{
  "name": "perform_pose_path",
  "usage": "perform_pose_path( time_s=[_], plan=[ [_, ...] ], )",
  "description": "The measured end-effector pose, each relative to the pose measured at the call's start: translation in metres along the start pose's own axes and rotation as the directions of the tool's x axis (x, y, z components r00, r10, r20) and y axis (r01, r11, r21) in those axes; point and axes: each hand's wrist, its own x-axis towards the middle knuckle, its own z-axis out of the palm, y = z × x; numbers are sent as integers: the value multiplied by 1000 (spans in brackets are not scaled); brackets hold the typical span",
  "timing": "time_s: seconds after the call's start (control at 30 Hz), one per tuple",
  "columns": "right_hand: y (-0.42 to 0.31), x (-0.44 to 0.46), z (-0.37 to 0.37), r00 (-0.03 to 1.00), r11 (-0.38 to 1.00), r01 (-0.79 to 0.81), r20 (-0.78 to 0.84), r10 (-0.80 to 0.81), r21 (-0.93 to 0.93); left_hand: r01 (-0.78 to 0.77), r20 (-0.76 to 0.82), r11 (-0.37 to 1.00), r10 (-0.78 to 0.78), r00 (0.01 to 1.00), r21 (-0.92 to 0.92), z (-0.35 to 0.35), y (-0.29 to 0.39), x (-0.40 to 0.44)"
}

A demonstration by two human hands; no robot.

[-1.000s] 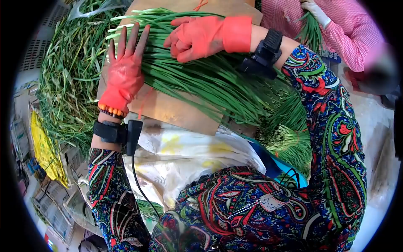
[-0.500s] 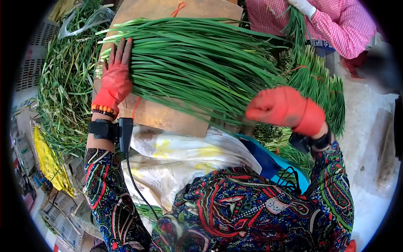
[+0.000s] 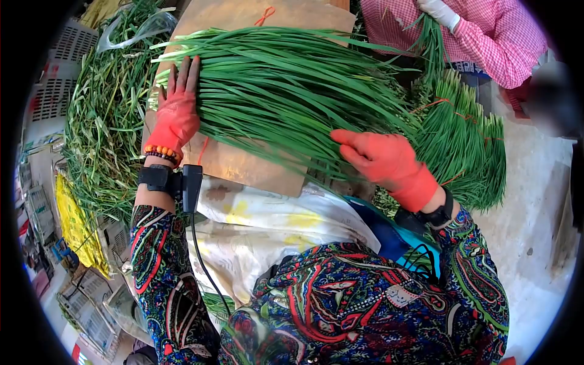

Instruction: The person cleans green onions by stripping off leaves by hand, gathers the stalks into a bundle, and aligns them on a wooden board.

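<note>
A thick spread of garlic chives (image 3: pixel 286 91) lies across a brown board (image 3: pixel 234 170), pale stem ends to the left and green tips to the right. My left hand (image 3: pixel 176 106), in a red glove with darkened fingers, rests flat on the chives near the stem ends, fingers stretched out. At the tip side, my right hand (image 3: pixel 386 159), also red-gloved, is over the lower edge of the leaves. Its index finger and thumb are apart, and I see nothing gripped between them. A red tie (image 3: pixel 265 15) lies on the board above the chives.
Loose trimmed leaves (image 3: pixel 103 128) are heaped on the left beside grey crates (image 3: pixel 58 97). Tied chive bundles (image 3: pixel 459 134) stand to the right. A co-worker in a checked pink sleeve (image 3: pixel 490 45) holds chives at the upper right. Patterned white cloth (image 3: pixel 261 219) covers my lap.
My right hand has moved left and slightly down over the leaf tips, its fingers going from curled to spread. The left hand keeps its place on the chives. The view has shifted slightly.
</note>
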Motion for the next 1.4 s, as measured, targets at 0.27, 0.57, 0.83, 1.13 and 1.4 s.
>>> perform_pose_path(
  time_s=[0.27,0.57,0.83,1.13,1.4],
  plan=[
    [19,44,41,998,981,-45,26,51,-187,-63,-319,998,69,945,29,7,2,-19],
    [18,58,39,985,962,21,170,26,-271,-45,-199,976,2,980,-212,4,5,-38],
    [-15,38,13,965,993,108,246,-93,-49,-306,-304,942,253,918,-139,-39,37,-44],
    [23,75,34,994,995,92,-55,-94,-39,-386,-203,901,347,915,-198,-2,50,-61],
    [13,95,0,921,821,-380,255,294,426,-392,-166,888,361,918,-239,-5,54,-53]
  ],
)
